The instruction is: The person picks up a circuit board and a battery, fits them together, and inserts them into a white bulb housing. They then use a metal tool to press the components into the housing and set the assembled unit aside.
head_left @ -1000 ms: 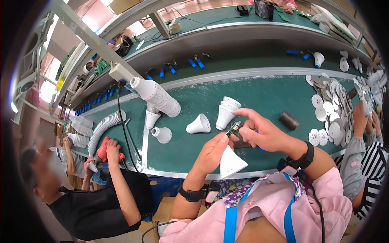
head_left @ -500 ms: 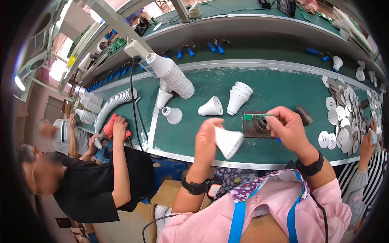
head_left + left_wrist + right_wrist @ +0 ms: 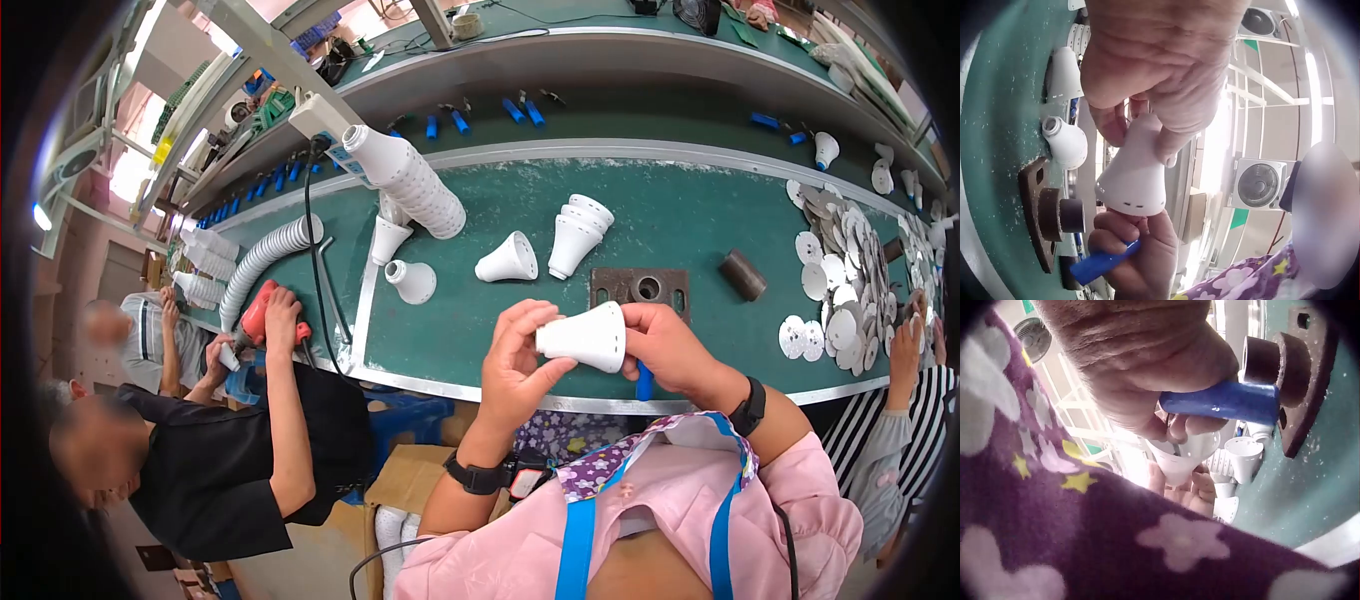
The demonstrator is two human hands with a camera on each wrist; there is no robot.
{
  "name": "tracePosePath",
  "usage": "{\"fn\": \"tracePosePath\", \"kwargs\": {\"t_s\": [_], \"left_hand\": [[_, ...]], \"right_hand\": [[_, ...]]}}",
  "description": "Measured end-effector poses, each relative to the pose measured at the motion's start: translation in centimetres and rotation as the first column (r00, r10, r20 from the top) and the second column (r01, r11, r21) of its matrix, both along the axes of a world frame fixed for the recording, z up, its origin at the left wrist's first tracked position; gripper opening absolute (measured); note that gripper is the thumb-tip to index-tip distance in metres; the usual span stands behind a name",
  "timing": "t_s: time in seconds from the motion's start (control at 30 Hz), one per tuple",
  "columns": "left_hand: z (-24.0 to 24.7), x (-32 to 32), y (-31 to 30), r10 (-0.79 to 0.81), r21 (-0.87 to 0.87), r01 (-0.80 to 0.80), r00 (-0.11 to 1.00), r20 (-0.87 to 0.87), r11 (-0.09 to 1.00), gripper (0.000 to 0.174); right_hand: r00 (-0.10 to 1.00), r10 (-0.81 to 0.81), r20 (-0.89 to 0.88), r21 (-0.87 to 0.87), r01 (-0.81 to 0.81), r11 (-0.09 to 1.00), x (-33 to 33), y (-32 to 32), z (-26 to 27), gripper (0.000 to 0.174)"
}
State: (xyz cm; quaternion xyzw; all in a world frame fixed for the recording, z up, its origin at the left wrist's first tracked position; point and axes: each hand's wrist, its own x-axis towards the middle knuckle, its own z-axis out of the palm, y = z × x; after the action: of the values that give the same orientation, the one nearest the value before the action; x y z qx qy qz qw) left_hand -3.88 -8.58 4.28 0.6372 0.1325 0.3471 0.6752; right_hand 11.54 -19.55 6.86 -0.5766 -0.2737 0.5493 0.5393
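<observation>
My left hand [image 3: 508, 362] grips a white cone-shaped bulb housing [image 3: 590, 338] round its narrow end, its wide mouth turned toward my right hand [image 3: 672, 350]. In the right wrist view, the right fingertips reach into that mouth with a thin strip [image 3: 1176, 449] between them; the green circuit board seen earlier is hidden. A blue cylinder [image 3: 1229, 403], like a battery cell, lies in the curl of the right fingers and sticks out below the hand. Behind the hands on the green bench sits a brown metal fixture [image 3: 622, 283] with a round socket.
White housings [image 3: 578, 240] stand beyond the hands, with a tall stack [image 3: 405, 180] to the left. A dark metal cylinder [image 3: 743, 275] lies right of the fixture, before a heap of round discs [image 3: 845, 280]. At the left, another person holds a red power tool [image 3: 258, 315].
My right hand has brought the green board from over the fixture to the housing's mouth. The left hand has turned the housing from wide end down to nearly level.
</observation>
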Motion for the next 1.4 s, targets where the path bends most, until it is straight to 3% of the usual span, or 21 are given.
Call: {"fn": "tracePosePath", "kwargs": {"t_s": [0.07,0.17,0.23,0.27,0.37,0.4,0.43,0.53,0.6,0.8,1.2,1.27,1.4], "left_hand": [[-0.2,-0.1,-0.1,-0.042,0.033,0.042,0.999,0.002,0.999,0.049],[-0.3,-0.7,0.1,-0.09,-0.067,0.089,0.996,-0.018,0.994,0.051],[0.8,-1.3,0.3,-0.199,-0.462,-0.017,0.887,-0.416,0.887,0.051],[1.0,-1.3,0.2,-0.199,-0.462,-0.017,0.888,-0.415,0.887,0.051],[1.0,-1.2,-0.2,-0.165,-0.374,0.023,0.921,-0.353,0.927,0.048],[0.6,-1.2,-0.2,-0.136,-0.277,0.07,0.964,-0.227,0.958,0.048],[0.3,-1.2,-0.2,-0.119,-0.172,0.101,0.988,-0.095,0.98,0.047],[0.6,-0.9,-0.3,-0.125,-0.123,0.122,0.992,-0.019,0.985,0.042],[-0.1,-0.9,-0.2,-0.133,-0.12,0.129,0.991,-0.031,0.984,0.039],[0.1,-0.7,-0.4,-0.114,-0.09,0.107,0.99,-0.084,0.99,0.034],[0.0,-0.9,0.1,-0.114,-0.024,0.112,0.989,-0.094,0.993,0.033],[0.0,-0.9,0.1,-0.121,-0.001,0.122,0.987,-0.102,0.993,0.032],[-0.2,-0.9,-0.1,-0.114,-0.006,0.114,0.989,-0.096,0.993,0.032]], "right_hand": [[0.99,-0.042,-0.134,-0.021,0.04,0.999,-0.4,0.2,0.0,0.019],[0.987,-0.032,-0.155,-0.02,0.03,0.999,-0.5,0.0,0.3,0.018],[0.998,-0.005,-0.058,0.003,0.005,1.0,-0.6,-0.3,0.3,0.018],[0.999,0.02,0.041,0.028,-0.021,0.999,-0.7,-0.4,0.2,0.018],[0.992,0.089,0.088,0.077,-0.095,0.992,-0.6,-0.6,-0.5,0.019],[0.992,0.088,0.088,0.075,-0.094,0.993,-0.4,-0.6,-0.2,0.019],[0.99,0.12,0.077,0.02,-0.122,0.992,-0.2,-0.6,0.3,0.019],[0.991,0.127,0.048,-0.069,-0.123,0.99,0.1,-0.6,0.5,0.019],[0.994,0.1,0.033,-0.104,-0.096,0.99,0.1,-0.6,0.5,0.018],[0.968,0.048,-0.245,-0.043,-0.061,0.997,0.2,-1.1,0.2,0.017],[0.988,0.123,-0.096,0.014,-0.122,0.992,0.8,-1.8,-0.3,0.015],[0.991,0.1,0.084,-0.035,-0.098,0.995,0.4,-1.6,-0.4,0.014],[0.994,0.099,0.041,-0.055,-0.097,0.994,0.2,-1.3,0.0,0.015]]}}
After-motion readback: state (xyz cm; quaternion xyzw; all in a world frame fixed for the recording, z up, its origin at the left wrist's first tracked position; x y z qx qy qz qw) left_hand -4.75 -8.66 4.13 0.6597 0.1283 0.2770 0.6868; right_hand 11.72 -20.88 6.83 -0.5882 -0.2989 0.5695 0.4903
